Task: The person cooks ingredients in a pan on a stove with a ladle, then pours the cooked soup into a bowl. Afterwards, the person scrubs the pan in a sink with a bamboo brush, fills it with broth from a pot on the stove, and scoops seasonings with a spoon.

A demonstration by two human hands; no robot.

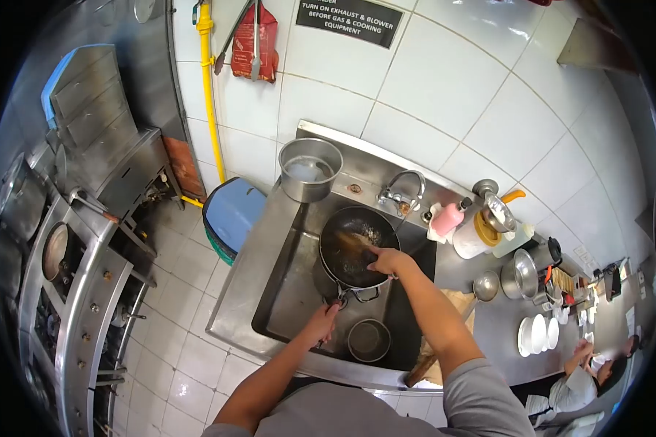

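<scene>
A black frying pan [337,231] is in the sink [280,298], over another metal pot whose loop handle [368,296] shows below it. My left hand [325,325] is closed round the frying pan's handle. Inside the pan, my right hand [388,263] has its fingers pressed together at a brownish, blurred patch. What those fingers hold, if anything, I cannot make out. Light bits lie on the pan's far inner side. A small round metal pot [369,341] sits in the sink near my left hand. The tap [402,195] stands just behind the pan.
A large metal pot [310,186] stands at the sink's back left corner. Right of the tap are a pink bottle [450,218], a tub [475,237], metal bowls [520,273] and white dishes [538,333]. A blue-lidded bin [235,211] and stove [87,320] are left. Another person [572,393] works at right.
</scene>
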